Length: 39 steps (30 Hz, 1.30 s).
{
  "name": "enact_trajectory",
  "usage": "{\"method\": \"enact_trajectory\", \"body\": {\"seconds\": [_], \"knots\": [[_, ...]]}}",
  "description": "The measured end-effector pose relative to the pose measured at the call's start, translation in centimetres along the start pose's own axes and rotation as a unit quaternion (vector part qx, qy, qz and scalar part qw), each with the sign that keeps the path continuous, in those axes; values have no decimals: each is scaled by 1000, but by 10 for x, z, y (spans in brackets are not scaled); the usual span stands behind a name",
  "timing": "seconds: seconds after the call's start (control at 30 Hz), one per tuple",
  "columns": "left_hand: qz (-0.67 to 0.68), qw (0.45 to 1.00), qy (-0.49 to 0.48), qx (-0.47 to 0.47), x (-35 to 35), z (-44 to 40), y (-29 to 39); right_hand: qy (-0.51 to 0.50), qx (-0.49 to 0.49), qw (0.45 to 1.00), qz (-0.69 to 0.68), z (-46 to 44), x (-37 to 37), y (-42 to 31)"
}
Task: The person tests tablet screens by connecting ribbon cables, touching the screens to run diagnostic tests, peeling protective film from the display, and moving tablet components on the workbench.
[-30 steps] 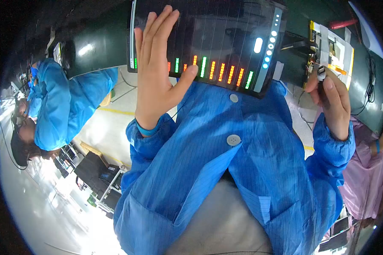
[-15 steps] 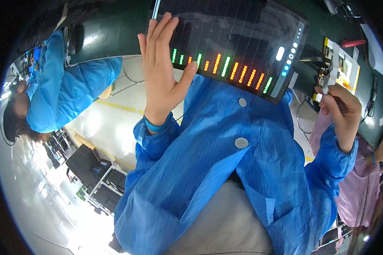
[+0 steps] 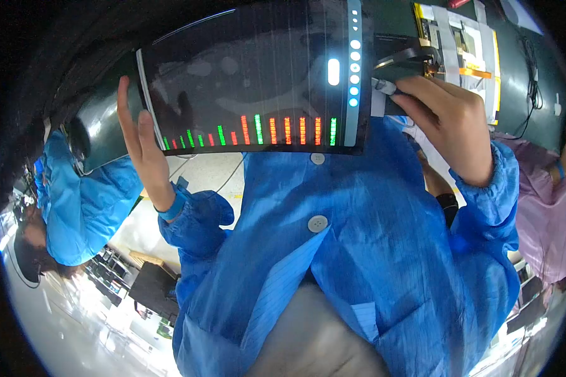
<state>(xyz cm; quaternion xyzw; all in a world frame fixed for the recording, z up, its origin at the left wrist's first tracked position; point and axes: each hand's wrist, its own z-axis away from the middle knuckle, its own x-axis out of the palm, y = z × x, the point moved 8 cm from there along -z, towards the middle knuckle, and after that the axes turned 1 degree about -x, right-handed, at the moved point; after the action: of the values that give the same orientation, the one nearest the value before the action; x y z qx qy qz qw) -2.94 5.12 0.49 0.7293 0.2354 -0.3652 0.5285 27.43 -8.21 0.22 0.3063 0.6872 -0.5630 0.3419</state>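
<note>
A dark flat display panel (image 3: pixel 251 75) lies in front of my body, lit with red and green lines of characters along its near edge and a strip of round icons at its right. At the panel's left edge is my left hand (image 3: pixel 148 147), its visible fingers stretched out. I cannot tell how firmly it touches the edge. My right hand (image 3: pixel 449 122) is closed at the panel's right side, pinching a small grey-white piece (image 3: pixel 383 87) between thumb and fingers. Its exact kind is too small to make out. A pale tab (image 3: pixel 378 103) shows just below that piece.
A dark clamp-like part (image 3: pixel 405 58) stands beside the right hand. Behind it lies a yellow-edged board with taped parts (image 3: pixel 497 53). A black cable (image 3: pixel 533 75) runs over the dark green table (image 3: pixel 512 100). People sit at left, in blue (image 3: pixel 85 201), and right, in pink (image 3: pixel 541 195).
My left hand has moved from over the panel's screen to its left edge. My right hand has brought the small piece to the panel's right edge. The view has shifted.
</note>
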Motion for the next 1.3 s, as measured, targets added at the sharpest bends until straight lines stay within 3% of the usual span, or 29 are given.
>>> {"method": "enact_trajectory", "body": {"seconds": [0.43, 0.67, 0.87, 1.03, 1.17, 1.2, 1.3], "knots": [[90, 995, -28, -43, 15, -11, -7, 8, -34, 999, -2, -13, -3, 0], [128, 988, -70, 42, 20, -13, -14, -81, -77, 993, 35, -17, 7, -6], [110, 992, -54, -22, 13, -5, -13, -94, -128, 984, 75, -25, 17, -20], [275, 955, 8, -106, 15, -9, -31, -97, -118, 982, 111, -24, 23, -21], [465, 870, 78, -144, 1, -1, -81, 14, -23, 992, 125, -20, -15, -45], [273, 961, 54, -2, -19, 1, -76, 22, -24, 991, 133, -22, -28, -53], [241, 961, 133, -37, -36, 8, -82, 41, -29, 990, 135, -34, -68, -59]]}}
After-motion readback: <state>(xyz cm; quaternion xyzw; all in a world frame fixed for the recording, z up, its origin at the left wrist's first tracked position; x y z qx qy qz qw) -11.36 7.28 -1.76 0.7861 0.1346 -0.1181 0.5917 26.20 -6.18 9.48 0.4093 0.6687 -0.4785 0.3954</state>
